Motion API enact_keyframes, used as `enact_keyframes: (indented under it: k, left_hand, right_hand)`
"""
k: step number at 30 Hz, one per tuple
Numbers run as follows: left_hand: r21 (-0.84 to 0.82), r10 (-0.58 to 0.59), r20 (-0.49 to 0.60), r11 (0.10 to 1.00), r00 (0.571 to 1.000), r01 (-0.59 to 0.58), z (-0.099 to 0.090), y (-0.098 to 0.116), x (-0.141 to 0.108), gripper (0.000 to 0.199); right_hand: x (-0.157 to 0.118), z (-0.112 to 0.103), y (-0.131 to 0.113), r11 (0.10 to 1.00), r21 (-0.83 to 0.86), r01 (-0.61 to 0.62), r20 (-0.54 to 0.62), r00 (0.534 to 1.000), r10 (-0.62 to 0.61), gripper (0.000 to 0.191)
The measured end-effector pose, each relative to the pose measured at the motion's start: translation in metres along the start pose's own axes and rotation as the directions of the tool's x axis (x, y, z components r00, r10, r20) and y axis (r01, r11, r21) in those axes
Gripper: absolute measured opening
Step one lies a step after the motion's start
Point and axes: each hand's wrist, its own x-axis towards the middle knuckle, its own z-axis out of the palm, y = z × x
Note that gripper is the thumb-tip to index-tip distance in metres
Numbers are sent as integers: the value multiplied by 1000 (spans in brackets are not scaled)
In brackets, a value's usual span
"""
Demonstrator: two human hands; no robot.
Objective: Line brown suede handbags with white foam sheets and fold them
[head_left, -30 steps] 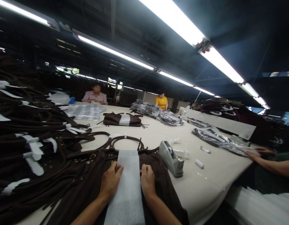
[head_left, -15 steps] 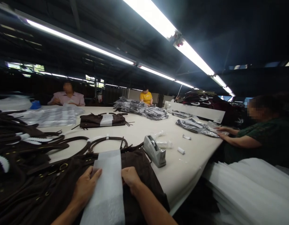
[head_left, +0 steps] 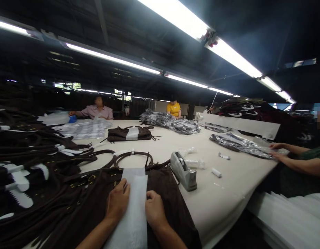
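Note:
A long strip of white foam sheet (head_left: 134, 211) lies lengthwise over a dark brown bag (head_left: 172, 204) in front of me. On the strip's left edge, my left hand (head_left: 117, 200) has its fingers bent together, pressing the sheet. My right hand (head_left: 155, 207) pinches the strip's right edge between thumb and curled fingers. The bag's looped handle (head_left: 134, 154) lies beyond the strip's far end. Right of the bag stands a grey tape dispenser (head_left: 184, 173), touched by neither hand.
More brown bags with white-wrapped handles (head_left: 19, 176) pile up at the left. A folded bag (head_left: 130, 134) and plastic-wrapped bags (head_left: 239, 144) lie farther back. Right, a co-worker's hands (head_left: 277, 150) touch plastic. White foam sheets (head_left: 292, 214) are stacked lower right. Two people sit across the table.
The view has turned left, so the scene sits farther right. My right hand has moved slightly down along the strip's edge. Across the table, the person in pink now reaches an arm out to the left.

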Motion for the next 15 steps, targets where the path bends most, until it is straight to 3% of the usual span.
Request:
enact_keyframes:
  k: [4, 10, 13, 15]
  left_hand:
    - [75, -15, -15, 997, 1000, 16, -1, -4, -5, 19]
    - [117, -15, 24, 993, 1000, 12, -2, -12, 4, 20]
    - [187, 5, 0, 982, 1000, -5, -1, -9, 1, 23]
    - [243, 51, -28, 969, 998, -43, -3, -4, -2, 22]
  right_hand:
    - [-12, -6, -4, 998, 17, 53, -54, 997, -52, 63]
    - [-21, -10, -10, 962, -176, 211, 49, 978, -205, 42]
    - [-23, -9, -10, 923, -326, 202, 82, 979, -185, 41]
    - [-23, -10, -10, 921, -340, 192, 104, 981, -166, 42]
